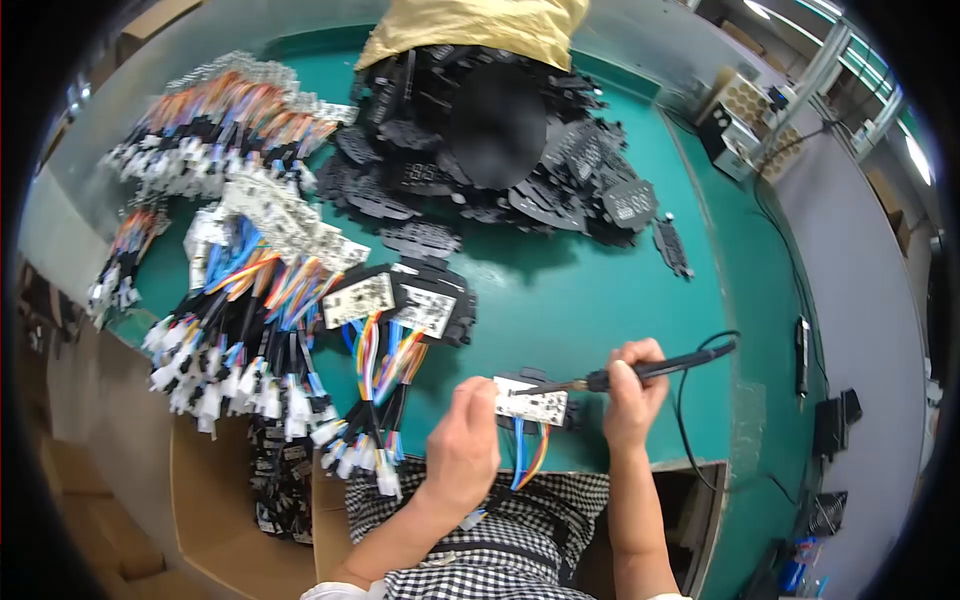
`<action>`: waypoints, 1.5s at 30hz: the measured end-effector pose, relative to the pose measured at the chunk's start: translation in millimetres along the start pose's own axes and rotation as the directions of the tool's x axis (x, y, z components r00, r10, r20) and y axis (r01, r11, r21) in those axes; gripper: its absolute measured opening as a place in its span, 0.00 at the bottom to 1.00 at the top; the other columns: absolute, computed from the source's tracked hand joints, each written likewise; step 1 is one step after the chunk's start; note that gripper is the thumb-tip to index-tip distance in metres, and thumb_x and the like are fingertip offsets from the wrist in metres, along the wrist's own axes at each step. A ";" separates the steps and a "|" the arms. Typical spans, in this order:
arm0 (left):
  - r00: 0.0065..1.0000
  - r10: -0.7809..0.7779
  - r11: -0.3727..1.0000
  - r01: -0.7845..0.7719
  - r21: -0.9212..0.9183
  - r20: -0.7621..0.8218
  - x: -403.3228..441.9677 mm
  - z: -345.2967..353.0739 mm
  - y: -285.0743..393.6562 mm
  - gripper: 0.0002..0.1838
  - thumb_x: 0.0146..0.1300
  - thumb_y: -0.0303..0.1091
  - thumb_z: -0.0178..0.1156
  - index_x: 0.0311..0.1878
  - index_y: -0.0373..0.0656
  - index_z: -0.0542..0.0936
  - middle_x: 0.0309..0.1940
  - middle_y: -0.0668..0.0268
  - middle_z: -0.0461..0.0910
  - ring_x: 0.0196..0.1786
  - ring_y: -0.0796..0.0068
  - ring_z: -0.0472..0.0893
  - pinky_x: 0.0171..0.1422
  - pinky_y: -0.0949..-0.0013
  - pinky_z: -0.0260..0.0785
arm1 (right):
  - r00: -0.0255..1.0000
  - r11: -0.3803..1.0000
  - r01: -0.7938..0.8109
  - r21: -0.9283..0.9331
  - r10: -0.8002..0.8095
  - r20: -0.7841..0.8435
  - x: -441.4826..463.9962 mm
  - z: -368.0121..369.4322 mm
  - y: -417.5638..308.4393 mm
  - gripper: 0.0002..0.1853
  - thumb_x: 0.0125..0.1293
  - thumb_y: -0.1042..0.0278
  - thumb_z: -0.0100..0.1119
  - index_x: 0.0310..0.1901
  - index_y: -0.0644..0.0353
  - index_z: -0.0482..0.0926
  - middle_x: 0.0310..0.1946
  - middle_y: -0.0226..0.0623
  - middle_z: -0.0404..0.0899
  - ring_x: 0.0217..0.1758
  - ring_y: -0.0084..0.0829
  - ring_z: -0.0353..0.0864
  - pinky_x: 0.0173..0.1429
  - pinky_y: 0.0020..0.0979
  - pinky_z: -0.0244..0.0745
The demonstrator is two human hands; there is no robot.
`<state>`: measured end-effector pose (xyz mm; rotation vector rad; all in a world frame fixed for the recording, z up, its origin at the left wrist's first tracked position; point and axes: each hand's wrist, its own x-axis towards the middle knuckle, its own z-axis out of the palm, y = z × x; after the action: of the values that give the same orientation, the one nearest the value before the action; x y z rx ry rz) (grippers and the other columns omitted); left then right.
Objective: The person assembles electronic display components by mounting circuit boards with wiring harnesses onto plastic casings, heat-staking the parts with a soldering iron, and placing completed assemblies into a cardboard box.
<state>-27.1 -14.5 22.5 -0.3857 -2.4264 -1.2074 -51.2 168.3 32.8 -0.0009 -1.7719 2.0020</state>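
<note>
On worktop (570,310): circuit board (545,405)
Left hand (464,442): at its edge; whether pinching, I cannot tell
Right hand (632,398): gripping soldering iron (688,362)

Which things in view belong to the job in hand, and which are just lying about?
In the job:
pen-shaped tool, in the right hand
white circuit board, at the left hand
black panel under it
probably the heaped wired boards and black panels

Apparently lying about:
yellow bag
cardboard box
black stick-shaped object

Wire bundles (262,335) lie left of the circuit board (538,405).
</note>
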 end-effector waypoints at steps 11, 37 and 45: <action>0.984 0.163 0.984 -0.168 0.061 0.073 5.4 -12.1 6.5 0.17 0.50 0.18 0.53 0.46 0.35 0.71 0.46 0.52 0.72 0.45 0.53 0.76 0.51 0.60 0.69 | 0.971 0.996 0.038 0.078 -0.018 -0.237 6.9 1.2 -13.7 0.08 0.56 0.74 0.54 0.27 0.55 0.64 0.21 0.22 0.60 0.20 0.13 0.54 0.23 0.18 0.49; 0.998 -0.033 0.926 0.047 0.374 -0.044 43.1 -74.5 -15.6 0.15 0.52 0.31 0.63 0.43 0.40 0.74 0.31 0.58 0.76 0.37 0.56 0.76 0.42 0.60 0.68 | 0.983 0.979 0.047 0.198 -0.009 -0.185 4.5 -19.1 -13.2 0.07 0.59 0.71 0.54 0.30 0.57 0.65 0.19 0.24 0.63 0.18 0.13 0.56 0.21 0.17 0.51; 0.999 -0.015 0.730 -0.015 0.684 0.038 22.6 -44.6 -22.2 0.38 0.46 0.33 0.68 0.62 0.41 0.62 0.51 0.53 0.68 0.44 0.55 0.75 0.46 0.59 0.69 | 0.988 0.986 0.028 0.162 -0.003 -0.154 3.3 -19.1 -12.2 0.08 0.58 0.69 0.55 0.30 0.58 0.65 0.20 0.26 0.64 0.18 0.13 0.55 0.23 0.17 0.51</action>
<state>-46.0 -62.0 42.0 -0.1753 -2.6836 -0.2206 -44.3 188.1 42.1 -0.0857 -1.5054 2.0715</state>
